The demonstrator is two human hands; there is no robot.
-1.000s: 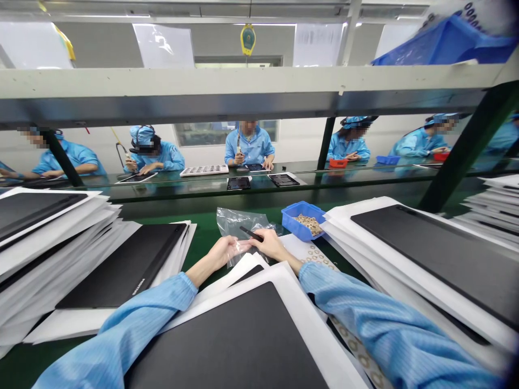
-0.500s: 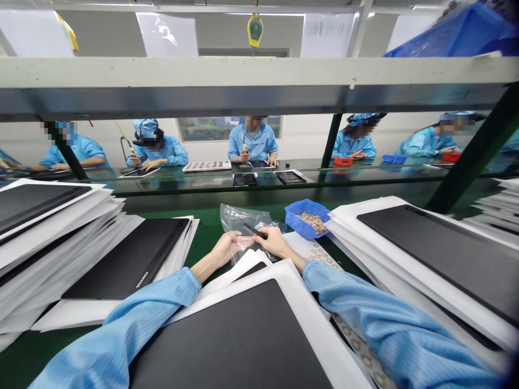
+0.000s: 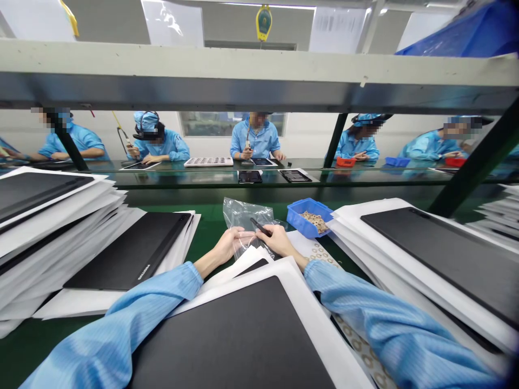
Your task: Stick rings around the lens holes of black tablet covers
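Note:
My left hand (image 3: 227,245) and my right hand (image 3: 279,241) meet over a clear plastic bag (image 3: 245,215) on the green bench. The left hand's fingers are curled against the bag's near edge. A thin black tool, tweezers by the look of it (image 3: 260,227), is pinched in my right hand and points up and left over the bag. Just right of my right hand sits a small blue tray (image 3: 305,225) of tan ring-shaped parts. A white sheet with rows of rings (image 3: 317,252) lies under my right wrist. A black panel on white wrapping (image 3: 239,335) lies between my forearms.
Stacks of black panels in white sleeves stand at the left (image 3: 48,216), centre left (image 3: 133,254) and right (image 3: 438,254). A grey shelf beam (image 3: 243,75) crosses overhead. Beyond a conveyor (image 3: 259,178), several people in blue coats work at the far side.
Both hands have stayed together at the bag with hardly any shift. The camera has tipped a little, so the scene sits slightly lower and to the right in the picture.

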